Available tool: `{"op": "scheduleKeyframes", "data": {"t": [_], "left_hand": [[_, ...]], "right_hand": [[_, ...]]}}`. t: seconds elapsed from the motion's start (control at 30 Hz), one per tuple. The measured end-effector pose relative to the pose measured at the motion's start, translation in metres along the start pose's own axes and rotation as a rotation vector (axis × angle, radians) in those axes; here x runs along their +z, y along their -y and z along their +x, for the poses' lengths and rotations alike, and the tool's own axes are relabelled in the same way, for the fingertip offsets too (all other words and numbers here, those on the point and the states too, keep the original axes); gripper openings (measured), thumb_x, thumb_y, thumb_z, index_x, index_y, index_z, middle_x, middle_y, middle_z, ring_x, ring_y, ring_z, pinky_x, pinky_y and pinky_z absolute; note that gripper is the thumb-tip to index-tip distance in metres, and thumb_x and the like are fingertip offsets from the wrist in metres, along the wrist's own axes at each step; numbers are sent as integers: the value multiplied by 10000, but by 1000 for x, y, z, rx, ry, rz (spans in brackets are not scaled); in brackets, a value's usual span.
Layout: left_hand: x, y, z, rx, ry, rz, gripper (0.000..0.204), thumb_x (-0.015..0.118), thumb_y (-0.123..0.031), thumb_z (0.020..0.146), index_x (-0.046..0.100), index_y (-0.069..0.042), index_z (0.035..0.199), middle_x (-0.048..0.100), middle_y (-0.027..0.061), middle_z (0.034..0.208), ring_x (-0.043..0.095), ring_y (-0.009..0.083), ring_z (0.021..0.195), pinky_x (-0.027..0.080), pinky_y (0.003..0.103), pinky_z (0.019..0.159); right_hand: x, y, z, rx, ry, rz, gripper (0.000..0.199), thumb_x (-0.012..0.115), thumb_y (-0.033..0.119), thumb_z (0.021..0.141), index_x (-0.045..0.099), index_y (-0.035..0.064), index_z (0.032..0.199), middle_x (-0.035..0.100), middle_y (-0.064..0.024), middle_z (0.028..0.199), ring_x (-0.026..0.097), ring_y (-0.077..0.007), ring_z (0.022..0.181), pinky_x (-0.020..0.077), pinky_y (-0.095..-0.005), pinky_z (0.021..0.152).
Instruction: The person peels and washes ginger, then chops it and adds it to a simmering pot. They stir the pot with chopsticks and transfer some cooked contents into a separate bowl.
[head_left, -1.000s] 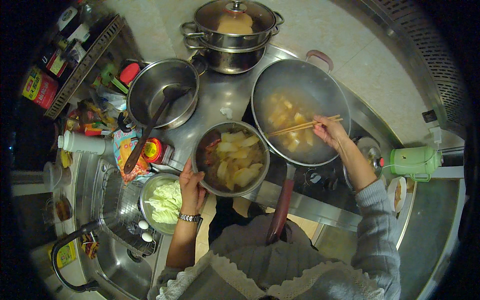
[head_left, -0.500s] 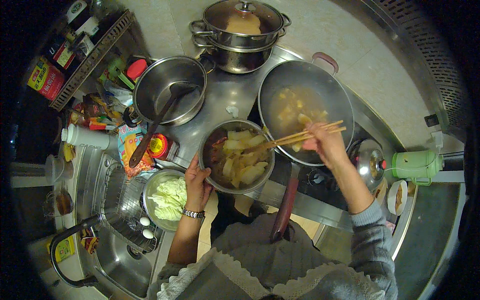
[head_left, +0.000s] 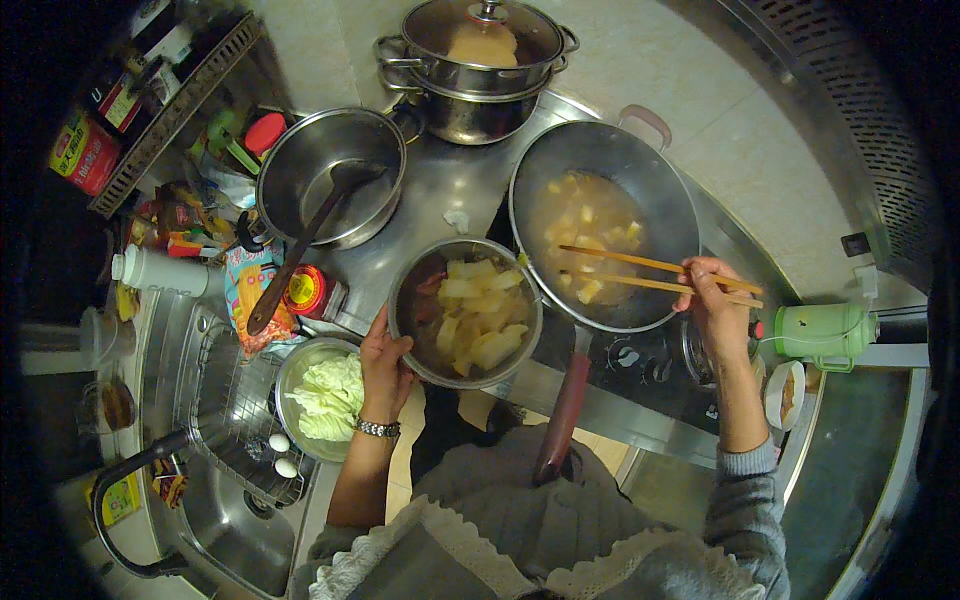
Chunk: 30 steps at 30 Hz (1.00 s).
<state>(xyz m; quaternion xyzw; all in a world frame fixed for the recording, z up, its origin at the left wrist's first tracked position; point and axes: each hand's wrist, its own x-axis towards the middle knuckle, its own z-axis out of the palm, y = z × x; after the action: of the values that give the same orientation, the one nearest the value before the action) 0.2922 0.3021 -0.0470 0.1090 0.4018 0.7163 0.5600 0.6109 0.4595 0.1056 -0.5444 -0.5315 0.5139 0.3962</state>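
My left hand (head_left: 385,362) grips the rim of a steel bowl (head_left: 398,345) and holds it beside the wok. Pale cut vegetable pieces (head_left: 490,310) lie in this bowl, with something reddish at its left side. In my right hand (head_left: 712,300) is a pair of wooden chopsticks (head_left: 650,277), slightly spread, their tips over the wok (head_left: 662,215). Yellowish chunks in cloudy liquid (head_left: 590,225) fill the wok's middle. The wok's long reddish handle (head_left: 563,415) points toward my body.
A steel pot (head_left: 385,225) with a dark ladle (head_left: 290,265) across it stands at the left. Behind is a lidded steamer (head_left: 478,80). Cabbage leaves (head_left: 330,395) fill another bowl near the sink (head_left: 225,530), where two eggs (head_left: 280,442) rest. A pot lid (head_left: 697,350) lies right of the wok.
My right hand has moved right and slightly down. The chopstick tips have left the bowl and are now over the wok, spread wider. My left hand still holds the bowl.
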Motion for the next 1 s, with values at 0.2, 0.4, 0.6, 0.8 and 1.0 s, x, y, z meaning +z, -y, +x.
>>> {"op": "scheduleKeyframes", "data": {"t": [0.2, 0.4, 0.6, 0.8, 1.0], "left_hand": [[-1, -1, -1, 1, 10, -4, 600, 469, 80, 728, 355, -4, 1311, 537, 109, 1171, 551, 178, 1027, 469, 307, 881], [-7, 0, -1, 14, 9, -5, 608, 492, 61, 719, 349, 13, 1308, 517, 112, 1202, 532, 189, 1058, 444, 312, 913], [-4, -3, -1, 11, 15, -8, 609, 461, 88, 721, 337, 17, 1313, 509, 116, 1212, 526, 190, 1075, 449, 315, 913], [1, -5, -3, 14, -12, 18, 636, 526, 11, 701, 342, 25, 1310, 502, 123, 1227, 518, 222, 1084, 399, 324, 961], [-1, -4, -2, 19, -20, 58, 622, 511, 20, 707, 347, 22, 1308, 498, 118, 1231, 508, 218, 1095, 395, 326, 963]], "right_hand": [[29, -4, -31, -442, 273, -315, 111, 573, 35, 828, 622, -42, 892, 590, -124, 831, 592, -145, 572, 476, -241, 525], [20, 7, -41, -619, 242, -410, 118, 592, 27, 811, 626, -50, 893, 598, -144, 827, 592, -153, 591, 488, -258, 526], [-28, -29, 39, 80, 105, -167, 224, 550, 191, 869, 627, 0, 956, 625, -88, 837, 549, -105, 548, 433, -224, 485], [-102, -45, 121, -55, -107, -285, 199, 562, 179, 852, 621, 18, 952, 608, -35, 813, 529, -94, 547, 455, -227, 534], [-111, -51, 170, 165, 32, -221, 201, 616, 230, 820, 604, 54, 915, 600, 0, 771, 530, -60, 569, 463, -193, 495]]}}
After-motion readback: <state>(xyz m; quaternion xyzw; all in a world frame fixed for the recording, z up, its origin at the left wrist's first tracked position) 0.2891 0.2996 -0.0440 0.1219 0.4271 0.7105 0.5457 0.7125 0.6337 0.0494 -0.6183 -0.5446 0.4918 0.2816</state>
